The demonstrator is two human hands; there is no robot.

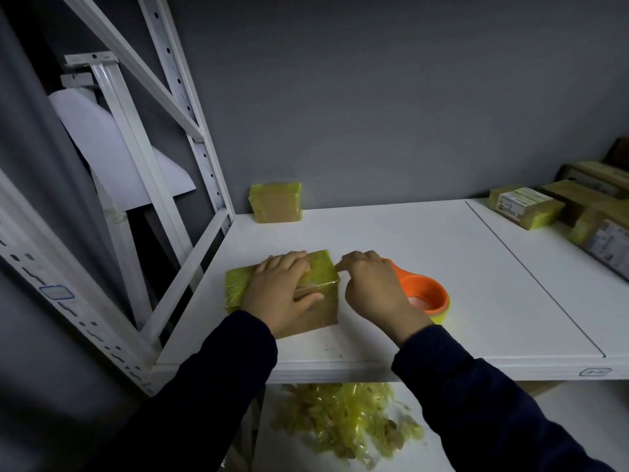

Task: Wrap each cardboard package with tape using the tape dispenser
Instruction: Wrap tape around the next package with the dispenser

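White surface: carries the packages and the dispenser.
Scrap tape pile: yellow, crumpled, on the level below the front edge.
Cardboard package: flat near the front left, partly banded in yellow tape.
Left hand: fingers straight, pressing on the package's top.
Right hand: fingers curled over the orange tape dispenser, at the package's right edge.
Rear package: taped, against the wall.
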